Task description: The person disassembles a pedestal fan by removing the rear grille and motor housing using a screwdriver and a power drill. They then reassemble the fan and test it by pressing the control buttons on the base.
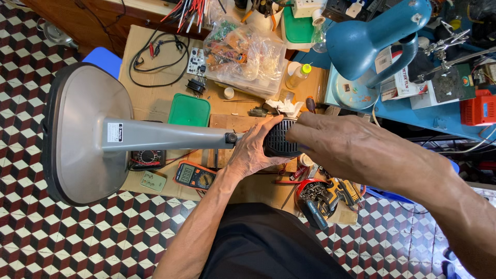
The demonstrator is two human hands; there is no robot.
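Between the two hands lies the black ribbed motor housing (279,138) of a pedestal fan, laid on its side across the counter (155,98). No blade or guard shows at the motor end, so the head appears stripped down to the motor; the housing itself looks closed, and any opening of it seems not yet done.

Left hand (253,150): fingers curled around the near side of the housing, thumb up along its edge, clasping it just beside the neck joint (231,138). Right hand (341,142): palm down, fingers bent over the far end of the housing, pressing on it; the fingertips are hidden, so whether they pinch a small part cannot be told.

Away to the left of the left hand, the grey column (165,135) runs to the broad grey base (88,134), which overhangs the counter edge above the tiled floor (77,243). Below the left wrist lies an orange-trimmed multimeter (195,175). Below the right hand sits a container of screws (310,192). Beyond the right hand stands a blue desk lamp (372,39).
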